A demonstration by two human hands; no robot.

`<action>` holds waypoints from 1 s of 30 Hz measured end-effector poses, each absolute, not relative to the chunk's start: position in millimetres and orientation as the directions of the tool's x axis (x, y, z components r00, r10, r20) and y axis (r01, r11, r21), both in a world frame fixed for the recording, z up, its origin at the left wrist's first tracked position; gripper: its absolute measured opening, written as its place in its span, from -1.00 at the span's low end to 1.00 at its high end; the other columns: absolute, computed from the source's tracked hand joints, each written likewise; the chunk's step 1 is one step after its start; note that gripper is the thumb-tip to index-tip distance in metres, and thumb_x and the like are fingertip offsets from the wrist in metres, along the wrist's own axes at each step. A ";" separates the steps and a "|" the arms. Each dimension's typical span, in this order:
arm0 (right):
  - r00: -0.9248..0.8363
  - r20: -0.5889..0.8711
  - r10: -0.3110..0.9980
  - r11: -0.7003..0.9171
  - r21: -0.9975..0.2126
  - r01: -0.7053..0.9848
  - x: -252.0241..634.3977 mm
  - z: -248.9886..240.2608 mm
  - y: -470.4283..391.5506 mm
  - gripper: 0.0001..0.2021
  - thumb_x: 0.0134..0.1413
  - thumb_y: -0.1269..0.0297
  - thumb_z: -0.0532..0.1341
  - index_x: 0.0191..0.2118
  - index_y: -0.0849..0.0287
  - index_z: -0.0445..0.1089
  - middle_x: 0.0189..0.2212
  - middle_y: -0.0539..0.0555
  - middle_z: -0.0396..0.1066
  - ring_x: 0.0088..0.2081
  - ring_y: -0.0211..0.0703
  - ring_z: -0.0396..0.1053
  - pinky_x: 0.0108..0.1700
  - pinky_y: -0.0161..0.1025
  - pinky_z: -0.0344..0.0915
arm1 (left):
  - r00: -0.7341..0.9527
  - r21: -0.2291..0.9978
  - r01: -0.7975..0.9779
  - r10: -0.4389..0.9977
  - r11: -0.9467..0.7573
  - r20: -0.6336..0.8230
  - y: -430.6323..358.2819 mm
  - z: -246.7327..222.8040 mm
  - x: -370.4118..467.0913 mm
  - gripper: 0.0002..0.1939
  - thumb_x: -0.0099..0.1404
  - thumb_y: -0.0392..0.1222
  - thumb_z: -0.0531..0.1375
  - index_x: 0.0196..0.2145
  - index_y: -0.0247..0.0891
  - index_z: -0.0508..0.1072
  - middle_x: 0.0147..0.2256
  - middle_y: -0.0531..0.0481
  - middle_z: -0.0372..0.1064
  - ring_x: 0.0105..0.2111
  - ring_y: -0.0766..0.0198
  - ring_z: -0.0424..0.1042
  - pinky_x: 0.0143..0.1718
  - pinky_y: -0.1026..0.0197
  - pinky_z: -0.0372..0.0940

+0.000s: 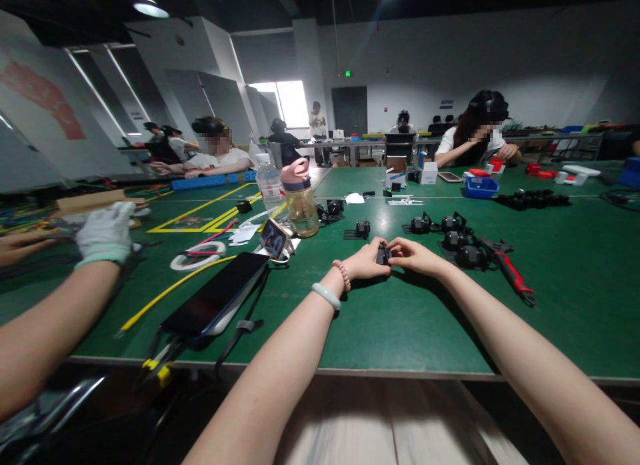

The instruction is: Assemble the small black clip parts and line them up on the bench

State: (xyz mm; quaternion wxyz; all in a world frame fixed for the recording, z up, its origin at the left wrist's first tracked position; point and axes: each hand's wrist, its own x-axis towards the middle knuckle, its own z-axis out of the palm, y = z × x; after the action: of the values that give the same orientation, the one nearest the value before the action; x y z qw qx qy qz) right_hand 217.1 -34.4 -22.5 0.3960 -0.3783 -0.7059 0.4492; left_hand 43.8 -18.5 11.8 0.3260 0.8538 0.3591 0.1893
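Note:
Over the green table, my left hand (369, 261) is closed around a small black part (383, 254), whose exact kind I cannot make out. The fingertips of my right hand (414, 255) pinch the same part from the right side. Similar black parts with flat slotted bases lie just beyond: one part (363, 229) behind my left hand, another part (421, 223) behind my right. A group of black parts (457, 240) sits to the right of my right hand. Beside that group lies an adjustable wrench (510, 268) with a red and black handle.
To the left stand a pink-lidded bottle (301, 208), a clear water bottle (270, 185) and a propped small screen (275, 239). A black phone (217, 295) lies near the front edge. A co-worker's gloved hand (105, 231) is at far left. A blue bin (481, 186) stands across the table.

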 end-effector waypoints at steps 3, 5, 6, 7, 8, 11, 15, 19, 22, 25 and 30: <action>-0.399 0.219 0.890 0.309 -0.935 0.176 217.4 -23.0 -33.8 -0.64 -0.23 0.26 0.21 -0.21 0.18 0.19 -0.35 0.03 0.32 -0.32 -0.26 0.27 -0.26 -0.26 0.19 | 0.667 0.690 0.492 0.739 -0.531 0.094 -18.9 12.1 44.2 -0.46 -0.17 -0.22 0.18 -0.18 -0.29 0.13 -0.37 0.02 0.25 -0.43 0.31 0.29 -0.41 0.26 0.23; -0.397 0.218 0.891 0.307 -0.935 0.176 217.4 -23.7 -33.1 -0.64 -0.23 0.25 0.22 -0.21 0.18 0.19 -0.34 0.02 0.32 -0.32 -0.26 0.27 -0.27 -0.26 0.19 | 0.667 0.683 0.491 0.738 -0.540 0.103 -18.7 12.2 44.0 -0.46 -0.17 -0.22 0.18 -0.17 -0.29 0.13 -0.36 0.01 0.25 -0.41 0.30 0.30 -0.40 0.25 0.23; -0.397 0.218 0.891 0.307 -0.935 0.176 217.3 -24.0 -32.8 -0.64 -0.23 0.25 0.22 -0.21 0.18 0.19 -0.34 0.02 0.32 -0.32 -0.26 0.27 -0.27 -0.26 0.19 | 0.669 0.680 0.491 0.736 -0.545 0.106 -18.5 12.1 43.8 -0.45 -0.17 -0.22 0.18 -0.17 -0.29 0.13 -0.35 0.01 0.25 -0.41 0.29 0.30 -0.40 0.25 0.23; -0.398 0.218 0.891 0.307 -0.935 0.175 217.2 -24.2 -32.7 -0.63 -0.23 0.25 0.22 -0.21 0.18 0.19 -0.34 0.03 0.31 -0.32 -0.26 0.27 -0.27 -0.26 0.19 | 0.672 0.676 0.491 0.733 -0.549 0.107 -18.1 11.8 43.6 -0.45 -0.17 -0.22 0.18 -0.17 -0.29 0.13 -0.35 0.00 0.25 -0.40 0.29 0.30 -0.40 0.25 0.23; -0.399 0.220 0.890 0.308 -0.935 0.173 217.2 -24.2 -32.7 -0.63 -0.23 0.25 0.22 -0.21 0.18 0.19 -0.34 0.03 0.31 -0.32 -0.27 0.27 -0.26 -0.27 0.19 | 0.675 0.673 0.490 0.730 -0.553 0.107 -17.7 11.5 43.5 -0.45 -0.17 -0.22 0.18 -0.16 -0.29 0.13 -0.35 0.00 0.25 -0.40 0.29 0.30 -0.40 0.25 0.23; -0.402 0.223 0.888 0.315 -0.932 0.181 217.2 -23.4 -33.7 -0.64 -0.22 0.25 0.21 -0.21 0.18 0.19 -0.34 0.03 0.31 -0.32 -0.27 0.26 -0.26 -0.26 0.18 | 0.682 0.671 0.490 0.724 -0.557 0.102 -16.5 10.2 43.4 -0.44 -0.16 -0.21 0.18 -0.15 -0.29 0.12 -0.35 0.00 0.25 -0.41 0.29 0.30 -0.41 0.25 0.23; -0.396 0.227 0.890 0.323 -0.926 0.194 217.6 -22.8 -34.6 -0.63 -0.22 0.24 0.21 -0.21 0.18 0.19 -0.35 0.02 0.32 -0.32 -0.26 0.26 -0.26 -0.26 0.19 | 0.677 0.677 0.495 0.730 -0.545 0.092 -16.2 9.7 44.1 -0.45 -0.15 -0.21 0.17 -0.15 -0.28 0.12 -0.35 0.00 0.25 -0.41 0.29 0.30 -0.40 0.25 0.23; -0.390 0.219 0.895 0.312 -0.930 0.195 217.6 -24.0 -33.2 -0.64 -0.23 0.24 0.21 -0.21 0.18 0.19 -0.35 0.02 0.32 -0.33 -0.26 0.27 -0.26 -0.25 0.19 | 0.674 0.677 0.491 0.731 -0.548 0.102 -17.1 11.1 43.9 -0.44 -0.17 -0.22 0.19 -0.16 -0.28 0.13 -0.34 0.00 0.25 -0.40 0.29 0.29 -0.38 0.24 0.23; -0.391 0.216 0.895 0.310 -0.930 0.196 217.5 -24.5 -32.5 -0.64 -0.23 0.24 0.21 -0.21 0.17 0.19 -0.35 0.02 0.32 -0.32 -0.26 0.27 -0.26 -0.25 0.19 | 0.675 0.672 0.490 0.729 -0.555 0.110 -17.7 12.0 43.7 -0.45 -0.17 -0.22 0.19 -0.17 -0.29 0.14 -0.35 0.00 0.25 -0.41 0.30 0.29 -0.39 0.25 0.23; -0.394 0.222 0.892 0.313 -0.932 0.184 217.6 -24.5 -32.4 -0.64 -0.23 0.25 0.21 -0.21 0.17 0.19 -0.34 0.02 0.32 -0.32 -0.26 0.27 -0.26 -0.26 0.19 | 0.677 0.669 0.494 0.728 -0.556 0.105 -17.8 12.5 43.8 -0.46 -0.16 -0.22 0.18 -0.16 -0.29 0.13 -0.36 0.01 0.25 -0.42 0.30 0.29 -0.40 0.25 0.23; -0.389 0.215 0.896 0.306 -0.933 0.188 217.4 -24.2 -32.7 -0.64 -0.23 0.25 0.22 -0.22 0.17 0.19 -0.34 0.03 0.32 -0.32 -0.25 0.28 -0.25 -0.25 0.19 | 0.681 0.658 0.502 0.725 -0.562 0.100 -17.8 12.8 43.9 -0.45 -0.15 -0.21 0.18 -0.16 -0.29 0.13 -0.36 0.01 0.26 -0.42 0.29 0.30 -0.40 0.25 0.23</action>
State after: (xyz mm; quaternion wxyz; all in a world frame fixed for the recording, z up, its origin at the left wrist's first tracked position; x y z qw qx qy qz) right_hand 217.4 -32.7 -24.2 0.3966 -0.3848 -0.7040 0.4461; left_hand 43.9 -17.8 12.8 0.3052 0.8646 0.3548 0.1829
